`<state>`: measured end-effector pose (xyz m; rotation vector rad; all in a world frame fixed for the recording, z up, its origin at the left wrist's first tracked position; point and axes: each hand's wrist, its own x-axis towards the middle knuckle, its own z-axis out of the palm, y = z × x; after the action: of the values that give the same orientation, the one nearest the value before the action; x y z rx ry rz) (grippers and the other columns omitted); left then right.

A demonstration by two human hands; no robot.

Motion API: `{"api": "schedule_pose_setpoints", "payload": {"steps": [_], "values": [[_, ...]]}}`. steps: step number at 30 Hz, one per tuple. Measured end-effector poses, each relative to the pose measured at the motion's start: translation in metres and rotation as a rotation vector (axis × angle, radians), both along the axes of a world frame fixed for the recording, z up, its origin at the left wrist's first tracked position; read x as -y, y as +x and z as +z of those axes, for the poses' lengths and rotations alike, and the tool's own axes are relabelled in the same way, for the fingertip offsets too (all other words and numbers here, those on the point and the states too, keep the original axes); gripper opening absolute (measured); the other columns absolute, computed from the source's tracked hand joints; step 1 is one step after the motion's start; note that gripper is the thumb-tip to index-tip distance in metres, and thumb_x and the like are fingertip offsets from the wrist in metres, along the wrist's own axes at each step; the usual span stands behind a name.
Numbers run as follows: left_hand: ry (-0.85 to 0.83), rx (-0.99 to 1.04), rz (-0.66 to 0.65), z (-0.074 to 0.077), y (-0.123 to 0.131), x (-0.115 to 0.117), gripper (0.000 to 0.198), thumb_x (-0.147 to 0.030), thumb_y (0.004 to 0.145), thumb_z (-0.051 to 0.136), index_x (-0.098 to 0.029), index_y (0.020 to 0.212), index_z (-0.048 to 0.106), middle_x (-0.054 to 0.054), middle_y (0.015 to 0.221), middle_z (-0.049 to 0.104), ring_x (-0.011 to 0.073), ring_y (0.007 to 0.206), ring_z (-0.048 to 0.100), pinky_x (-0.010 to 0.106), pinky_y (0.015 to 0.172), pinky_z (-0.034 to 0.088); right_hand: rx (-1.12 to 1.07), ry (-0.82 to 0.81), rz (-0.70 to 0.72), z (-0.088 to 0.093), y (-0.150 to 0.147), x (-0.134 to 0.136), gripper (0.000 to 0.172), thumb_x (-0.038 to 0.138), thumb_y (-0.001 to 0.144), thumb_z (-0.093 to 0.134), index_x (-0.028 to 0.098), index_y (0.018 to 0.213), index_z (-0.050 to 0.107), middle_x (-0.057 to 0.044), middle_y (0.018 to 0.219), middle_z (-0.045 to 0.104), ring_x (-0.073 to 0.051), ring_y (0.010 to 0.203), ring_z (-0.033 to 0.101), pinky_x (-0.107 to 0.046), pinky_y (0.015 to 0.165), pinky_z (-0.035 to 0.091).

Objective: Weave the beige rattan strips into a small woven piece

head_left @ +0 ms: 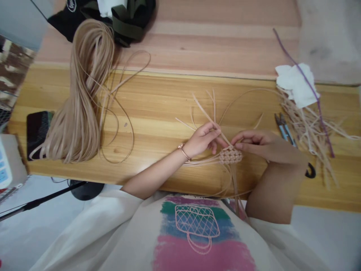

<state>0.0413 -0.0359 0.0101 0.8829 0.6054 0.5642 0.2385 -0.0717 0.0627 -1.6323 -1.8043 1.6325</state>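
A small woven piece (230, 155) of beige strips lies near the table's front edge, its loose strips fanning out to the left, away from me and down over the edge. My left hand (208, 136), with a thin bracelet at the wrist, is closed in a pinch on a beige strip (224, 134) just beyond the weave. On the other side, my right hand (254, 143) pinches at the upper right corner of the woven piece, thumb and forefinger together. Exactly which strand lies between those right fingertips is too small to make out.
A big hank of beige strips (87, 101) lies at left, partly over a phone (36, 131). Blue-handled pliers (284, 128), cut strips (307, 128), white tissue (299, 84) and a purple strip (310, 84) are at right. A black bag (132, 22) sits at the back.
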Motion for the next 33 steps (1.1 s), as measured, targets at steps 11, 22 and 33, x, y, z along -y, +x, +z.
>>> {"api": "schedule_pose_setpoints", "payload": {"steps": [11, 22, 33], "values": [[0.366, -0.213, 0.249, 0.012, -0.026, -0.032, 0.015, -0.024, 0.075, 0.063, -0.014, 0.071, 0.054, -0.003, 0.057, 0.059, 0.0033, 0.037, 0.046, 0.017, 0.038, 0.034, -0.176, -0.005, -0.052, -0.002, -0.053, -0.016, 0.032, 0.046, 0.082, 0.053, 0.017, 0.094, 0.058, 0.006, 0.050, 0.048, -0.006, 0.043, 0.039, -0.020, 0.044, 0.027], [0.420, -0.259, 0.335, 0.002, -0.038, -0.033, 0.010, -0.022, 0.075, 0.059, -0.015, 0.070, 0.053, -0.006, 0.054, 0.051, 0.0041, 0.042, 0.041, 0.018, 0.045, 0.032, -0.169, -0.084, -0.390, -0.015, -0.094, -0.027, 0.039, 0.052, 0.062, 0.069, 0.016, 0.071, 0.057, 0.009, 0.036, 0.037, -0.004, 0.032, 0.026, -0.021, 0.037, 0.013], [0.365, -0.266, 0.423, -0.008, -0.032, -0.030, 0.013, -0.020, 0.077, 0.052, -0.016, 0.067, 0.045, -0.008, 0.051, 0.042, 0.0056, 0.048, 0.038, 0.019, 0.051, 0.030, -0.120, -0.094, -0.253, -0.019, -0.081, -0.028, 0.033, 0.048, 0.067, 0.066, 0.016, 0.071, 0.058, 0.008, 0.038, 0.040, -0.004, 0.033, 0.029, -0.020, 0.037, 0.015]]}}
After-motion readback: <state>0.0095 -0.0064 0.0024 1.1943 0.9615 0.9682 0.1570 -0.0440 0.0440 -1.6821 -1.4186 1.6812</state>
